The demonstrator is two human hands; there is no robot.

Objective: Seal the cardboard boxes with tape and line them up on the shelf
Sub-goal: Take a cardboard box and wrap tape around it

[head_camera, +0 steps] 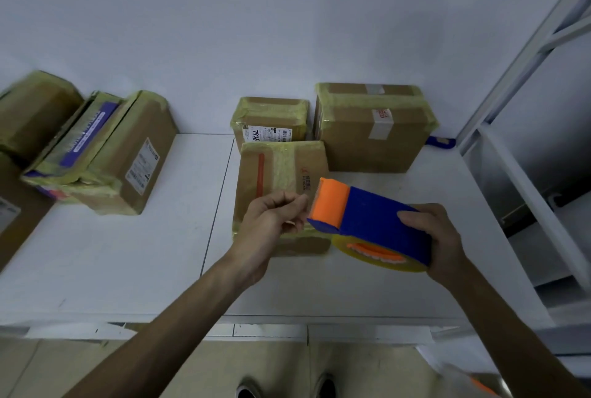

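— White surface against a bare wall. Where's the box being worked?
— Cardboard box sits centre, touching the small labelled box behind it, the large box just beside on the right. A tape strip already crosses its top.
— And the hands?
— Right hand grips the blue tape dispenser, held over the box's near edge. Left hand pinches at its orange mouth, on what looks to be the tape end, though clear film is hard to see.
— Risk?
— Tape folding onto itself or sticking to skin if pulled slack; the dispenser's cutter sits close to those fingertips.
— Room?
— Open surface near and left; shelf frame crowds the right, stacked boxes stand well apart on the left
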